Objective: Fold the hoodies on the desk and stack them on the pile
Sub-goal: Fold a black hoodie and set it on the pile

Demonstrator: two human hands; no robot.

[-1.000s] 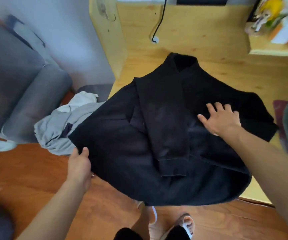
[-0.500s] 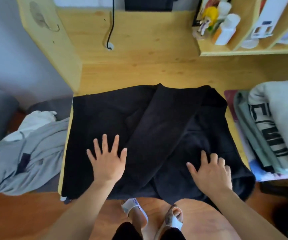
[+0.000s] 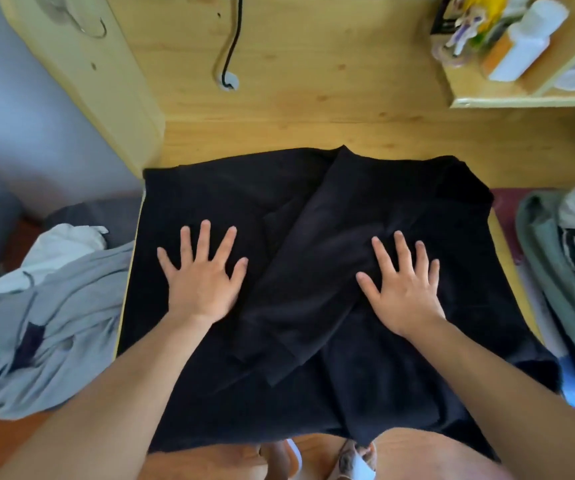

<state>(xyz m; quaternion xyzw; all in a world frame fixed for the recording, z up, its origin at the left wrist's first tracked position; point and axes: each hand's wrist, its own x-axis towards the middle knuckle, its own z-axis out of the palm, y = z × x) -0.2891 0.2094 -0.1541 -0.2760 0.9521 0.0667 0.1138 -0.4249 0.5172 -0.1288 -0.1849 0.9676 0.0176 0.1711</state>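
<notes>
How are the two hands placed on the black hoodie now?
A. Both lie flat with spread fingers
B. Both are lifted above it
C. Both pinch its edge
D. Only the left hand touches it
A: the left hand and right hand both press flat, fingers spread, on the black hoodie.

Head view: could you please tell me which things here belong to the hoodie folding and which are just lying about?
Job:
black hoodie, under both flat hands: left hand, right hand
grey hoodie
folded pile
desk

Lying about:
cable
shelf
white bottle
</notes>
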